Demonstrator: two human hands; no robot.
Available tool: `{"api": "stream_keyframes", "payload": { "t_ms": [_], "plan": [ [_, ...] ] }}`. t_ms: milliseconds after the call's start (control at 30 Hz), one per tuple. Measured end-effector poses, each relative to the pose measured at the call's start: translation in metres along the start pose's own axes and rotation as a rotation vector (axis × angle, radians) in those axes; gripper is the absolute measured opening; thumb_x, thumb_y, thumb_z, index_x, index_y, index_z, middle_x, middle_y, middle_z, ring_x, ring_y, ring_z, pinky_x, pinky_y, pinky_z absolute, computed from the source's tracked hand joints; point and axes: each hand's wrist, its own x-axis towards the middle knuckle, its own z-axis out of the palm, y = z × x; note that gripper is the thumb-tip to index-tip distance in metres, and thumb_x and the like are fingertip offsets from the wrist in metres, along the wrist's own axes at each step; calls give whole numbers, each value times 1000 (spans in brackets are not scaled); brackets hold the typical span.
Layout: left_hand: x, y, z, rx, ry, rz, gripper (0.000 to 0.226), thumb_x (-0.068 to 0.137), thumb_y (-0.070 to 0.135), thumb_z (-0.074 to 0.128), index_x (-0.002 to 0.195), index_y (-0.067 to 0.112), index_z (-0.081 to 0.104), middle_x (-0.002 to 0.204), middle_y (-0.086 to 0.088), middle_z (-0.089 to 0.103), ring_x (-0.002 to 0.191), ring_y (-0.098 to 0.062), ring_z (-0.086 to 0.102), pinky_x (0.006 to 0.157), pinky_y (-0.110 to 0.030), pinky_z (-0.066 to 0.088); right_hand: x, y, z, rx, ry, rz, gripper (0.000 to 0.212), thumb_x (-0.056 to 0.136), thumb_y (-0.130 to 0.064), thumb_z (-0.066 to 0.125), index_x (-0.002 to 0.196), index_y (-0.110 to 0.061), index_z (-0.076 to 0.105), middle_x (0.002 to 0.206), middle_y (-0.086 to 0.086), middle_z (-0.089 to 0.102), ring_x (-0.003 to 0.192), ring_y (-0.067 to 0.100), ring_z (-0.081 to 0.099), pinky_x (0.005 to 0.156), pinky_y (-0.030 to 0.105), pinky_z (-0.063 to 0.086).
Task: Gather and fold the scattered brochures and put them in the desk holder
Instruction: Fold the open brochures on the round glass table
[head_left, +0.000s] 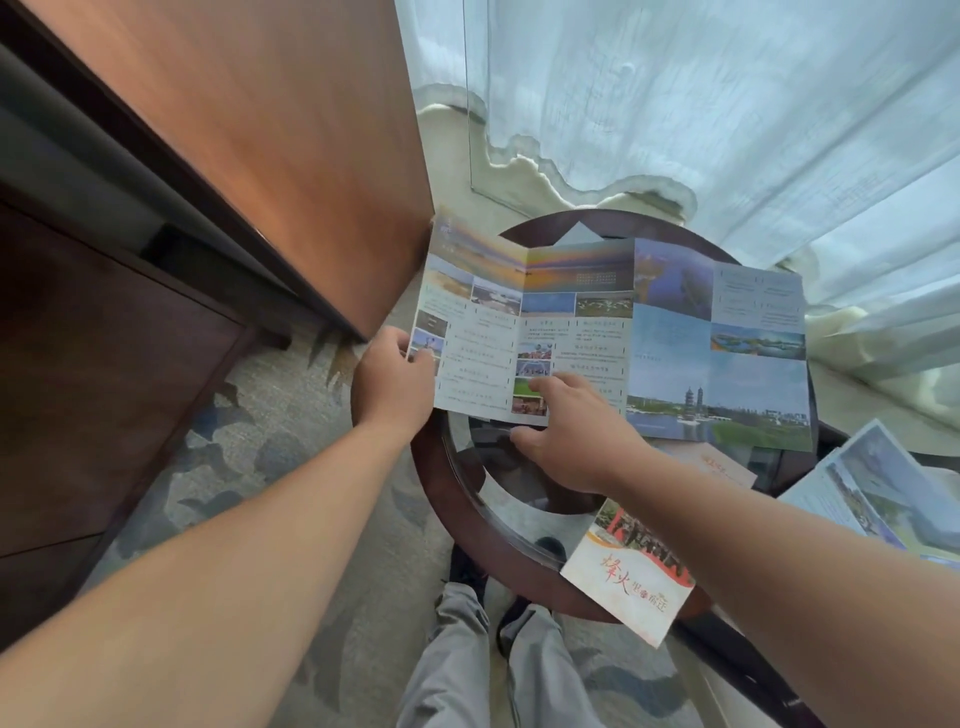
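A large unfolded brochure (665, 338) with landscape photos lies spread over the round glass-topped table (467, 499). My left hand (397, 382) pinches its left edge, lifting that panel. My right hand (576, 431) presses flat fingers on the lower middle of the sheet, thumb under the near edge. A folded white-and-red brochure (631, 574) sits at the table's near rim under my right forearm. Another pale folded brochure (727, 465) lies partly hidden beyond my arm. Open brochures (878, 493) rest at the right. No desk holder is in view.
A wooden desk panel (260, 145) stands close on the left, its corner touching the brochure's upper left. Sheer white curtains (701, 93) hang behind the table. Patterned carpet (249, 431) and my legs in grey trousers (493, 665) are below.
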Motion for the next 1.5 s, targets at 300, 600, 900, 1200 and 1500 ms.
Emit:
{"api": "stream_keyframes", "payload": {
  "t_ms": [300,600,900,1200,1500],
  "plan": [
    [-67,57,-27,-110,-178,392,4,90,29,52,90,26,54,79,8,64,71,-5,60,59,-30,46,-8,-57,-51,960,21,105,73,72,-57,64,134,-21,50,120,0,63,106,20,63,94,48,52],
    [-59,75,-29,-400,-204,63,30,92,47,53,114,27,57,104,14,64,99,-8,60,77,-21,43,-32,-26,-87,1155,199,138,36,91,2,41,90,-22,68,77,2,75,65,20,72,55,35,58],
    [-63,118,-38,-904,-715,-156,32,95,31,56,121,14,63,115,-13,71,101,-30,70,85,-47,57,-64,-9,-109,1270,184,184,23,91,-7,50,94,-19,69,98,14,71,91,34,66,85,53,55],
    [-82,149,-39,-856,-902,-53,32,91,0,48,119,5,63,114,-20,70,97,-35,68,87,-47,56,-95,20,-119,1211,315,141,47,87,-25,67,130,-27,49,121,-1,67,103,21,68,79,40,53],
    [-90,164,-27,-613,-846,15,23,94,5,51,109,15,66,103,-9,75,91,-27,72,75,-39,57,-110,32,-124,1421,453,207,21,95,-2,53,111,-13,60,112,13,70,94,30,68,89,53,52]
  ]
}}
